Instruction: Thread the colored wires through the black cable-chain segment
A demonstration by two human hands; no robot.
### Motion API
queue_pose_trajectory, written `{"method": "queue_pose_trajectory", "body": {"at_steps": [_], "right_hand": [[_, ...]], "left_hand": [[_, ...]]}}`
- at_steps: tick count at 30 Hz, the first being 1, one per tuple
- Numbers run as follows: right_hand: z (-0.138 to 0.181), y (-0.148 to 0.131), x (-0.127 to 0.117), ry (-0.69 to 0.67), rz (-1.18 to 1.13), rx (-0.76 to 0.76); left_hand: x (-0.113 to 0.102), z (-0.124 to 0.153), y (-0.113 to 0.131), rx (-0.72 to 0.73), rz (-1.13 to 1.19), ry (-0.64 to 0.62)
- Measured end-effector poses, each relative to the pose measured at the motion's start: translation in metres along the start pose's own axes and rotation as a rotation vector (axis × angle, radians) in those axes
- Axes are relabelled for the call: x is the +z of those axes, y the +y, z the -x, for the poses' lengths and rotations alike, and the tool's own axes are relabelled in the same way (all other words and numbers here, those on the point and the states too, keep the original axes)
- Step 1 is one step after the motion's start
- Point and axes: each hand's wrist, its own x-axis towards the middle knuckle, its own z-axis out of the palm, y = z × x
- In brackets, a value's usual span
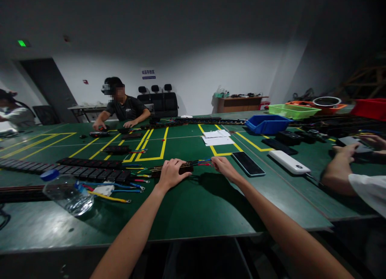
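My left hand (172, 172) is closed over a black strip with copper-coloured rods (155, 171), pressing it against the green table with the thumb on its near side. Blue and red wires (202, 162) come out of the strip's right end. My right hand (223, 168) pinches the tips of these wires; its fingers hide the ends. Left of my hands lie black segmented strips (99, 173), whose blue, red and yellow wires (120, 198) end in ring terminals. A phone (248, 164) rests just right of my right hand.
A water bottle with blue cap (70, 194) stands at the near left of the green table (193, 214). Papers (217, 137), a blue bin (267, 124) and a white power bank (288, 162) lie farther right. A person (125, 106) works opposite; another person's hands (346, 154) are at right.
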Motion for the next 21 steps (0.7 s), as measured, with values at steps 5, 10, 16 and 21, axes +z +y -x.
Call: {"method": "queue_pose_trajectory", "body": {"at_steps": [5,10,16,21], "right_hand": [[0.001,-0.001,0.003,0.017,-0.077,0.02],[0.0,0.003,0.004,0.02,-0.096,0.015],[-0.005,0.01,0.0,0.001,0.045,-0.06],[-0.006,0.014,-0.001,-0.003,0.104,-0.124]], "left_hand": [[0.001,0.0,0.0,0.002,0.014,-0.005],[0.001,0.0,0.0,0.001,0.022,-0.007],[0.001,0.0,0.0,-0.003,0.019,-0.007],[0.002,0.001,-0.002,0.005,0.004,0.013]]}}
